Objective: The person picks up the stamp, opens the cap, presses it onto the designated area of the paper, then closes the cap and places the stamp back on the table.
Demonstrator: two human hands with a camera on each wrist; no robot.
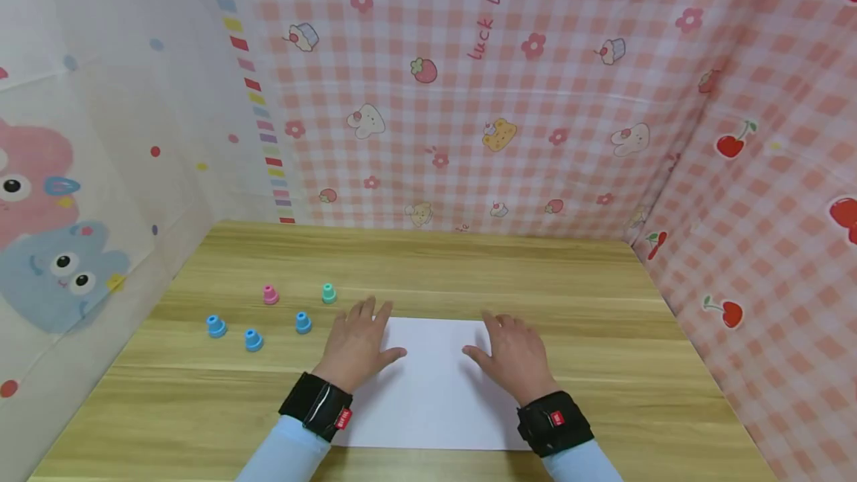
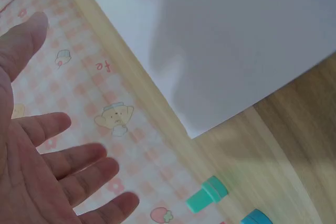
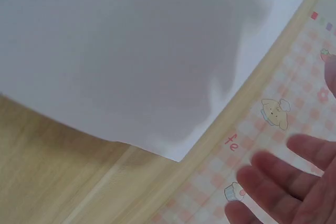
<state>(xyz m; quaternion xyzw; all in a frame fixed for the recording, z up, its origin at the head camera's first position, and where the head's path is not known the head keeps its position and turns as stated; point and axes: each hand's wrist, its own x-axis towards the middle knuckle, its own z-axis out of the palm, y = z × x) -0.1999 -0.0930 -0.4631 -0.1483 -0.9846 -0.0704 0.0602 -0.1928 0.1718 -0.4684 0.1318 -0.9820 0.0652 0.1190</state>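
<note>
Paper (image 1: pixel 435 385), one white sheet, lies flat on the wooden table (image 1: pixel 602 303) under both hands. The left hand (image 1: pixel 358 344) and right hand (image 1: pixel 512 352) rest on its far corners, fingers straight and spread, gripping nothing. My guess: an uneven push could skid the sheet or crease it. At ten o'clock from the left hand stand five small stampers: three blue (image 1: pixel 253 339), one pink (image 1: pixel 270 294), one teal (image 1: pixel 328 293).

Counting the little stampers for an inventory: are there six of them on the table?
No, the head view shows five: three blue stampers, one pink stamper and one teal stamper.
</note>
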